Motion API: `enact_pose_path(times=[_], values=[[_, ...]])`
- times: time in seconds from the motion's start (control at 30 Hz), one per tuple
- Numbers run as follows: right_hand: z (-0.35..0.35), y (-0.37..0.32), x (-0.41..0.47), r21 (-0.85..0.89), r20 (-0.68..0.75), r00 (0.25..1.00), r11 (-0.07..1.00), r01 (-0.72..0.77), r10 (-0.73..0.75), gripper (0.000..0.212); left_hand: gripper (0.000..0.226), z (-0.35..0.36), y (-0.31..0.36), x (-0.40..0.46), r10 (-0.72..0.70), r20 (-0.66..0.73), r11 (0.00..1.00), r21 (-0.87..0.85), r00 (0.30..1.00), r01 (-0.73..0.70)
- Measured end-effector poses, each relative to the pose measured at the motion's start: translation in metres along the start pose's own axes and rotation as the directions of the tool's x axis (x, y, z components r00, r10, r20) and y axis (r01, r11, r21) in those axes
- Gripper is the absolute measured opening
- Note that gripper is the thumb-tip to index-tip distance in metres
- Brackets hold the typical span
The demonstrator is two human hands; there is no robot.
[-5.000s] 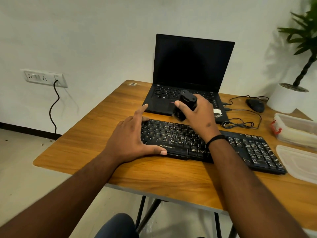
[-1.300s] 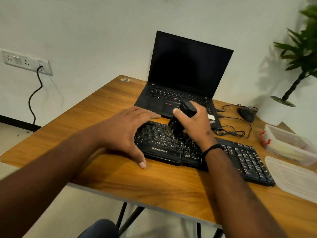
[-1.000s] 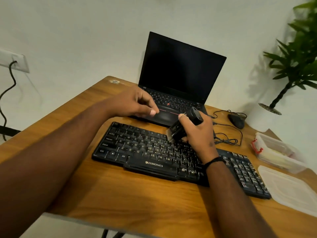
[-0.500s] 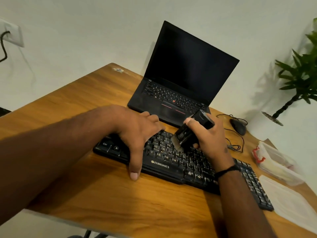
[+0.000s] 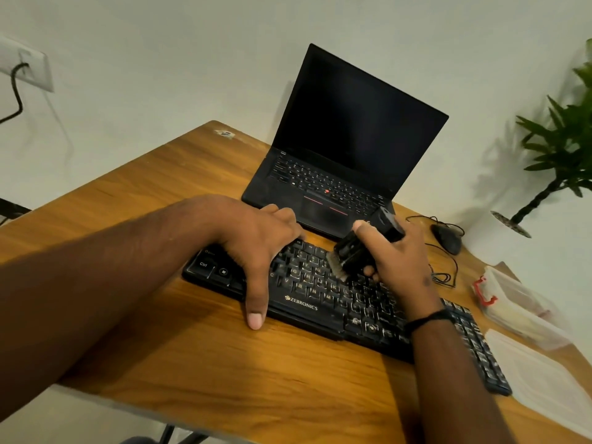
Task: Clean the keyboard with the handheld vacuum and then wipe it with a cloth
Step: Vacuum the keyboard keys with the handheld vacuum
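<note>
At a wooden surface (image 5: 166, 200) against a pale wall, the right hand (image 5: 397, 261) grips a handheld vacuum (image 5: 355, 248) over the keyboard (image 5: 320, 302), centre frame, while the left hand (image 5: 256, 245) rests spread on it.

A single head-worn, wide-angle view looks forward and down from above the near edge of the wooden table (image 5: 198, 354), tilted so that the tabletop slopes across the picture. It sits close in: both forearms enter from the bottom edge and fill the foreground, with the black keyboard (image 5: 307, 302) across the middle of the frame. The open laptop (image 5: 346, 145) stands beyond it, and the white wall (image 5: 160, 43) closes off the top. Straight edges bow near the borders.
</note>
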State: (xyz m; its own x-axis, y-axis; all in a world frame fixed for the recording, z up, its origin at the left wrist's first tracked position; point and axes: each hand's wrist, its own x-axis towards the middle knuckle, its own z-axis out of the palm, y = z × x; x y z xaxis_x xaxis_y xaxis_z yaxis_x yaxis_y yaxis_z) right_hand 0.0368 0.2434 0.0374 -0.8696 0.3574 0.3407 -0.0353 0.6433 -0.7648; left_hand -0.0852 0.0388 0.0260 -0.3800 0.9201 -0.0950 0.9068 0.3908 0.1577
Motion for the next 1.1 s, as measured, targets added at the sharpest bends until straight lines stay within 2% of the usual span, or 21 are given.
enact_pose_path(times=[0.07,0.17,0.3,0.43,0.57,0.6,0.7,0.73,0.87,1.0,1.1], values=[[0.000,0.001,0.001,-0.004,-0.012,1.000,1.000,0.007,-0.007,0.032,0.107,0.000,-0.002,0.001,0.000,0.001,1.000,-0.012,1.000,0.000],[0.002,0.000,-0.001,0.001,0.101,0.995,1.000,0.019,-0.019,0.032,0.108,0.001,-0.004,0.002,0.003,-0.006,1.000,-0.021,1.000,-0.003],[0.008,0.000,0.002,-0.020,-0.040,0.999,1.000,0.021,-0.021,0.035,0.106,0.000,-0.004,0.002,0.002,-0.017,0.999,-0.037,1.000,-0.003],[0.013,-0.006,-0.004,0.023,0.121,0.984,0.991,0.129,-0.131,0.037,0.107,-0.001,-0.004,0.002,0.005,-0.008,1.000,-0.024,1.000,-0.005],[0.015,-0.004,0.003,-0.058,-0.046,0.990,0.990,0.129,-0.132,0.033,0.108,0.000,-0.004,0.002,0.000,-0.022,0.999,-0.039,1.000,-0.001],[0.011,-0.002,0.003,-0.039,-0.031,0.992,0.992,0.120,-0.122,0.035,0.110,0.000,-0.005,0.002,-0.003,-0.015,0.999,-0.042,1.000,0.003],[0.008,-0.005,-0.003,0.073,0.133,0.984,0.992,0.105,-0.114,0.046,0.111,0.000,-0.005,0.003,0.008,-0.009,0.999,-0.049,1.000,-0.009],[0.011,-0.005,-0.004,0.070,0.137,0.984,0.992,0.108,-0.117,0.047,0.111,0.001,-0.005,0.004,0.011,-0.016,0.999,-0.050,1.000,-0.011],[0.012,0.000,0.004,-0.006,-0.043,0.996,0.997,0.077,-0.078,0.033,0.110,0.002,-0.009,0.005,0.001,-0.013,0.998,-0.061,1.000,-0.002],[0.012,-0.006,-0.004,0.054,0.096,0.987,0.991,0.125,-0.130,0.036,0.114,0.002,-0.009,0.007,0.007,-0.003,0.998,-0.066,1.000,-0.007],[0.024,-0.008,0.000,-0.011,-0.007,0.990,0.990,0.140,-0.140,0.034,0.117,0.002,-0.008,0.007,0.000,0.014,0.997,-0.074,1.000,0.001]])
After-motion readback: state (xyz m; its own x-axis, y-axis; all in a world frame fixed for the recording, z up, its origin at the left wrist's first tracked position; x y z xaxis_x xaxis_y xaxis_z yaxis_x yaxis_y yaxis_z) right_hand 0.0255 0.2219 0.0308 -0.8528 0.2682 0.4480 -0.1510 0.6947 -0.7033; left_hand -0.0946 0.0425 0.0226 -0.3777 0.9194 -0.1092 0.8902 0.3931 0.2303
